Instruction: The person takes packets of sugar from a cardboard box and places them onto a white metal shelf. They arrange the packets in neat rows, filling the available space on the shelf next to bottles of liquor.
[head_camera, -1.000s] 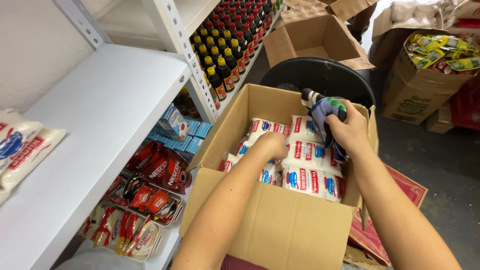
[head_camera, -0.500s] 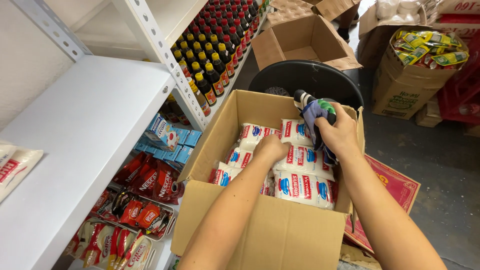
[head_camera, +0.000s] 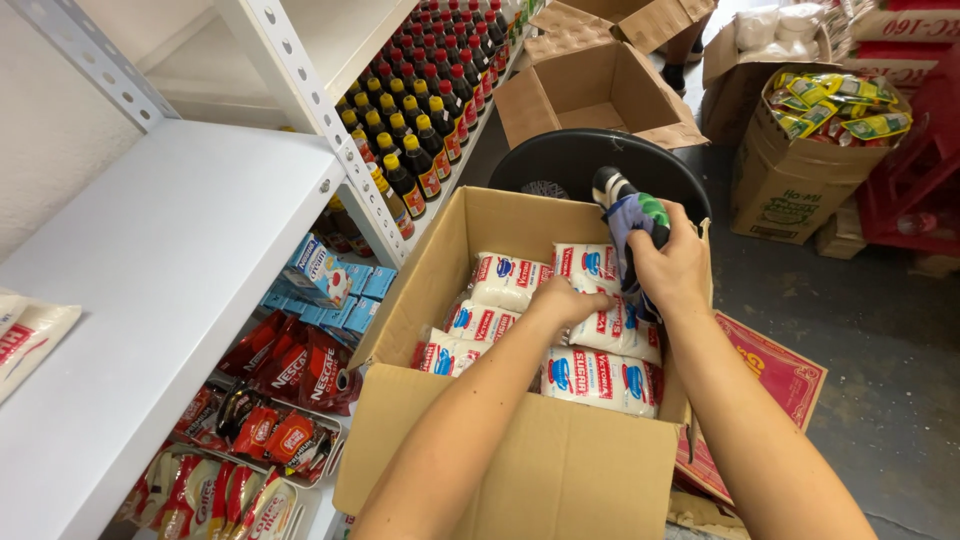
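Observation:
An open cardboard box (head_camera: 520, 470) in front of me holds several white sugar bags (head_camera: 508, 280) with red and blue labels. My left hand (head_camera: 566, 300) reaches into the box and grips one sugar bag near the middle. My right hand (head_camera: 676, 262) hovers over the box's right side, closed on a crumpled cloth (head_camera: 628, 218) coloured blue, green, black and white.
A white metal shelf (head_camera: 170, 290) stands at the left with a sugar bag (head_camera: 25, 335) on it. Dark sauce bottles (head_camera: 420, 110), blue cartons (head_camera: 330, 275) and red pouches (head_camera: 300, 365) fill lower shelves. A black bin (head_camera: 580, 160), an empty carton (head_camera: 590, 90) and a carton of yellow-green packets (head_camera: 815, 140) sit beyond.
My left hand has pushed deeper and rightward into the box and closed on a sugar bag. The view has shifted slightly; my right hand still holds the cloth.

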